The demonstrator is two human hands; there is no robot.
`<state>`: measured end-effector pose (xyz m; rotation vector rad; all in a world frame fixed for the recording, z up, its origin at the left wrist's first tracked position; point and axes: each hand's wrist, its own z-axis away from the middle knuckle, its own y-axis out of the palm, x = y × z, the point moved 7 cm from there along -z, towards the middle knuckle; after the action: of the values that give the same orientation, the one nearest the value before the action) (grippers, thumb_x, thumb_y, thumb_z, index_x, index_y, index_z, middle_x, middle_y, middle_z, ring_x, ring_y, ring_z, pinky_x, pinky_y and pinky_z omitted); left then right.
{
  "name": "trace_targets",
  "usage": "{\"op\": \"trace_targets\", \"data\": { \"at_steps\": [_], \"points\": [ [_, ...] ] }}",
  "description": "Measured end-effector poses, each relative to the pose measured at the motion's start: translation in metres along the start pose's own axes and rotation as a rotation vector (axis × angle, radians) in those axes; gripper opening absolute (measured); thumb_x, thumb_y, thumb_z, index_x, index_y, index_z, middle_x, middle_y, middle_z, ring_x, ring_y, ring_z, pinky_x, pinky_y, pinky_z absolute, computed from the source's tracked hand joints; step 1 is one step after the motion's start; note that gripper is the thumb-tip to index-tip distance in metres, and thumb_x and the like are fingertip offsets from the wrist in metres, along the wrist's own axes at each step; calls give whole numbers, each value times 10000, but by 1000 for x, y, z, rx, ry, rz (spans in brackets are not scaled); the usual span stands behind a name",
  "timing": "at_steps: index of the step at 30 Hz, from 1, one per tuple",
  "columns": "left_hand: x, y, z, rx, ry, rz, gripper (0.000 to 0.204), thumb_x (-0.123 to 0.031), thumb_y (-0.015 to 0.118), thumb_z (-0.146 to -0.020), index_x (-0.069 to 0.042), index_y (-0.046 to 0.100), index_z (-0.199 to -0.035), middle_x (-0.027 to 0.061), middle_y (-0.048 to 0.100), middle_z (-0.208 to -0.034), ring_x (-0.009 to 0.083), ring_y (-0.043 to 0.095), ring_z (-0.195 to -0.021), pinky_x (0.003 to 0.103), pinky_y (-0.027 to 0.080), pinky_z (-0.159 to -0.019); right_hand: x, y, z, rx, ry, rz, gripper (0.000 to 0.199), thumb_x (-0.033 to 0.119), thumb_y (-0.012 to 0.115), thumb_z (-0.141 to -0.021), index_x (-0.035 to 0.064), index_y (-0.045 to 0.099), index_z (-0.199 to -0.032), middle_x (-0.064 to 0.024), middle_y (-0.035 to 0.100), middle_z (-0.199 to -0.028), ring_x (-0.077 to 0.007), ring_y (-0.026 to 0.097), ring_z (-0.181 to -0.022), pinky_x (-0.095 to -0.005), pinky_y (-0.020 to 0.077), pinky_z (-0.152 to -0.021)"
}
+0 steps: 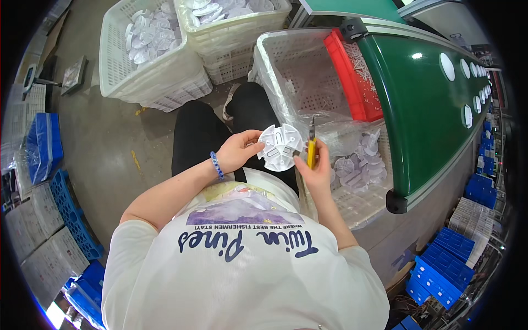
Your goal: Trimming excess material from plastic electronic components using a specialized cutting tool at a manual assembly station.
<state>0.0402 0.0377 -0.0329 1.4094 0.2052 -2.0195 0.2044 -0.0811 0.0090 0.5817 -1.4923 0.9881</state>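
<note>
My left hand is closed on the left edge of a white round plastic disc with notches and raised ribs, held over my lap. My right hand grips a yellow-handled tool, its narrow dark tip pointing away from me; the exact kind is unclear. The right thumb touches the disc's lower right edge. Just right of that hand, similar white plastic parts lie in the near end of a large white crate lined with clear plastic film.
Two white crates full of white parts stand ahead. A red tray of small pale pieces rests across the large crate's far right side. A green conveyor belt with white discs runs along the right. Blue bins stand lower right.
</note>
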Motion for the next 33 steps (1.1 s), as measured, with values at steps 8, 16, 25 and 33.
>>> {"op": "trace_targets", "data": {
  "at_steps": [8, 16, 25, 33],
  "points": [
    [-3, -3, 1, -45, 74, -92, 410, -128, 557, -885, 9, 476, -1262, 74, 622, -1075, 111, 569, -941, 248, 445, -843, 69, 21, 2, 197, -361, 980, 512, 154, 723, -641, 155, 591, -1136, -51, 542, -944, -230, 508, -931, -377, 349, -770],
    [-12, -1, 8, -89, 177, -506, 431, -103, 512, -883, -51, 448, -1306, 99, 624, -931, 138, 569, -793, 262, 457, -741, 78, 34, -4, 283, -365, 1103, 492, 160, 696, -649, 157, 590, -1129, -46, 535, -920, -223, 502, -907, -384, 347, -758],
    [-9, -5, 9, -136, 118, -675, 321, -198, 462, -896, -39, 539, -1164, 197, 609, -871, 347, 585, -838, 405, 460, -735, 56, 43, 0, 289, -363, 969, 481, 124, 688, -620, 121, 602, -1093, -44, 520, -886, -225, 513, -845, -371, 378, -723],
    [-26, -2, 8, -189, 188, -860, 267, -220, 467, -899, -24, 591, -1030, 188, 610, -799, 357, 591, -777, 425, 464, -689, 52, 47, 1, 287, -339, 1022, 442, 96, 672, -616, 115, 606, -1052, -49, 526, -880, -239, 525, -829, -375, 402, -700]
  ]
}}
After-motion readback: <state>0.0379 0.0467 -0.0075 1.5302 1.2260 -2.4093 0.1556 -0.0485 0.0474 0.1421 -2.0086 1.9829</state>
